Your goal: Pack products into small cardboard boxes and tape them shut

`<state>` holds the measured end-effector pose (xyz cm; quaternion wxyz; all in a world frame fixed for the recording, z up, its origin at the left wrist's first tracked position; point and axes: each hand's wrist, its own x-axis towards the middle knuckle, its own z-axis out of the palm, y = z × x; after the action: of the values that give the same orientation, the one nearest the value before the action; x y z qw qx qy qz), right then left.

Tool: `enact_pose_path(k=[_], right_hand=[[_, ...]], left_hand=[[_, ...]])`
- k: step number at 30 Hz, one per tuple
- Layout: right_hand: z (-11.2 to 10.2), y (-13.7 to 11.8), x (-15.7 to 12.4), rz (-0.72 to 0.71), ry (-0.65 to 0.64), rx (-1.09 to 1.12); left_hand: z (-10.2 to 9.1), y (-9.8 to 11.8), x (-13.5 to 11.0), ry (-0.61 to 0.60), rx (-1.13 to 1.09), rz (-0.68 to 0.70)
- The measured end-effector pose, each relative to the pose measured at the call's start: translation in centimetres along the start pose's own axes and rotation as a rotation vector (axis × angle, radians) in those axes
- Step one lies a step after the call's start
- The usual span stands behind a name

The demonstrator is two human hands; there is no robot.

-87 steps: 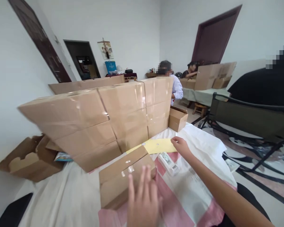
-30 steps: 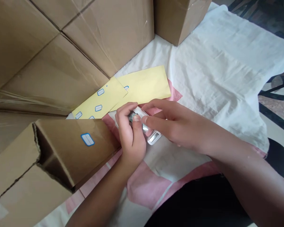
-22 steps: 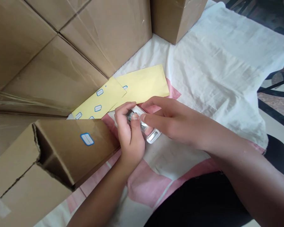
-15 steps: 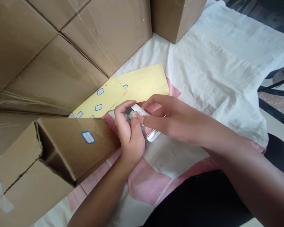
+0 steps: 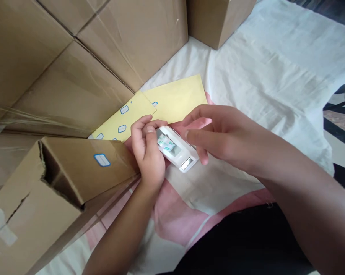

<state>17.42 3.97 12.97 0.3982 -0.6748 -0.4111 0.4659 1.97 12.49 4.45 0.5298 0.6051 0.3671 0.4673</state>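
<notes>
A small white oblong plastic device (image 5: 186, 149) with rounded ends and a shiny rectangular piece near its lower end lies tilted in the middle of the view; its kind is unclear. My left hand (image 5: 149, 156) grips its left end, the thumb on top and the fingers curled at the far side. On its recessed grey face is a crumpled clear packet (image 5: 166, 143) with green print. My right hand (image 5: 221, 133) hovers at the device's right edge, fingers apart and holding nothing that I can see.
Yellow sheets (image 5: 175, 95) with blue-edged labels lie behind the hands. At the left stands an open cardboard box (image 5: 103, 175). Large taped cartons (image 5: 103, 68) rise behind, and another carton (image 5: 218, 23) stands farther right. A white and pink cloth (image 5: 247, 76) covers the surface.
My right hand has drawn back to the right, off the device. The left thumb has shifted up and left, uncovering the device's face and the green-printed packet.
</notes>
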Motion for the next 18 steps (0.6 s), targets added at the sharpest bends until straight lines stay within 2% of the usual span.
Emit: enact_pose_path(k=[2,5,12,18], right_hand=[[0.1,0.7,0.2,0.03,-0.066,0.011],[0.5,1.2,0.0,-0.023,-0.098,-0.064],[1.6,1.1,-0.3,-0.232,0.103,-0.556],[2.6,-0.2,0.3,-0.454,0.096,-0.757]], left_hand=[[0.0,-0.1,0.0,0.001,0.004,0.007],[0.0,-0.1,0.0,0.002,0.019,0.015],[0.1,0.1,0.0,0.004,-0.018,0.001],[0.1,0.3,-0.2,-0.009,-0.091,-0.014]])
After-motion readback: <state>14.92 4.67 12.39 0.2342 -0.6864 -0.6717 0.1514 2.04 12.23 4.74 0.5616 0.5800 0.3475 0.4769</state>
